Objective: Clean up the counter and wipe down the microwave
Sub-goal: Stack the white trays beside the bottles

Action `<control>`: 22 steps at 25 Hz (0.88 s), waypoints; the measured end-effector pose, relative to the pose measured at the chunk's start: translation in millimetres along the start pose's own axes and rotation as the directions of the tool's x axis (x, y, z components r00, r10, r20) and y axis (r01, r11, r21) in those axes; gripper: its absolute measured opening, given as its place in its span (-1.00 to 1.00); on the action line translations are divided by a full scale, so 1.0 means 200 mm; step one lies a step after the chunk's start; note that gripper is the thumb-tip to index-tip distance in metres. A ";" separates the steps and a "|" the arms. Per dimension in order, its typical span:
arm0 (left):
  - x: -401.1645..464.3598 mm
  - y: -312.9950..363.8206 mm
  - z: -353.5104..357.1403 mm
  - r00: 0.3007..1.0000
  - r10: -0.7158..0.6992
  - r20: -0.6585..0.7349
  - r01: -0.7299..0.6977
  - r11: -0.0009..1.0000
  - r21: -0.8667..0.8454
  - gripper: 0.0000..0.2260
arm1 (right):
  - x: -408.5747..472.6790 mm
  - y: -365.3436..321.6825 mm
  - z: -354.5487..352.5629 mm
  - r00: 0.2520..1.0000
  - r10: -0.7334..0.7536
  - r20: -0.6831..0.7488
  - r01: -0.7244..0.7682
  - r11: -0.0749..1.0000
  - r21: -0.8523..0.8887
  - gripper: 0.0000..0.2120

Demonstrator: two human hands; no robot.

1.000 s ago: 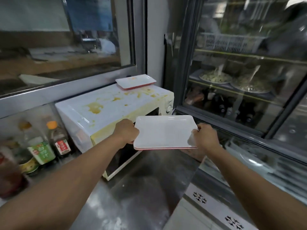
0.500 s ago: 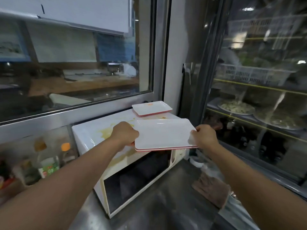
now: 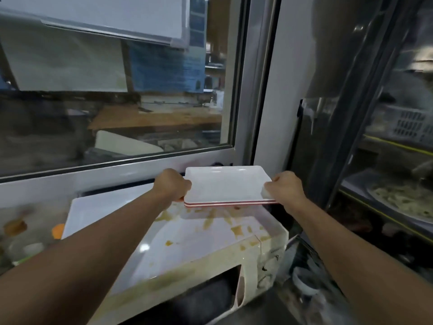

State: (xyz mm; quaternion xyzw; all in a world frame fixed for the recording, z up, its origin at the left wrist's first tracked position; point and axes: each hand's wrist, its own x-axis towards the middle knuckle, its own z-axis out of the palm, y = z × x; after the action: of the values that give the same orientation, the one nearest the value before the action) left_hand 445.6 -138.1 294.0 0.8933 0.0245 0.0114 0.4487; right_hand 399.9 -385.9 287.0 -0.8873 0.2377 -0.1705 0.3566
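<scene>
A white microwave (image 3: 187, 245) fills the lower middle, its top smeared with yellow-brown sauce. At the back right of that top, I hold a white rectangular plate (image 3: 225, 184) with a red rim. A second red edge shows just beneath it, so it lies on another plate of the same kind. My left hand (image 3: 172, 184) grips the plate's left edge and my right hand (image 3: 284, 187) grips its right edge. Whether the lower plate rests on the microwave cannot be told.
A glass window (image 3: 117, 102) with a metal sill runs behind the microwave. A glass-door fridge (image 3: 386, 148) with food trays stands at the right. Bottles with orange caps (image 3: 57, 231) sit blurred at the left. The steel counter (image 3: 311, 289) shows at the lower right.
I carried the plate up and back from in front of the microwave. It now lies over the small plate at the back of the top, and the view has moved closer.
</scene>
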 end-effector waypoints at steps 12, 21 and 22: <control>0.44 -0.06 0.22 0.995 -0.066 -0.079 0.074 0.991 0.113 -0.86 | 0.57 0.04 0.37 0.988 -0.100 0.117 0.116 0.982 -0.146 -0.82; 0.49 -0.06 0.24 0.991 -0.011 -0.131 0.049 0.957 0.287 -0.91 | 0.58 0.09 0.40 0.983 -0.112 0.145 0.139 0.972 -0.190 -0.86; 0.49 -0.06 0.24 0.992 -0.012 -0.129 0.050 0.953 0.298 -0.91 | 0.58 0.09 0.40 0.983 -0.121 0.140 0.146 0.972 -0.183 -0.88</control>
State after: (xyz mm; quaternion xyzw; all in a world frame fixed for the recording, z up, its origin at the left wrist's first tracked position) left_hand 545.0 -163.8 255.8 0.9482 0.0683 0.0568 0.3051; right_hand 527.8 -416.4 233.8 -0.9407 0.1694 -0.1132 0.2714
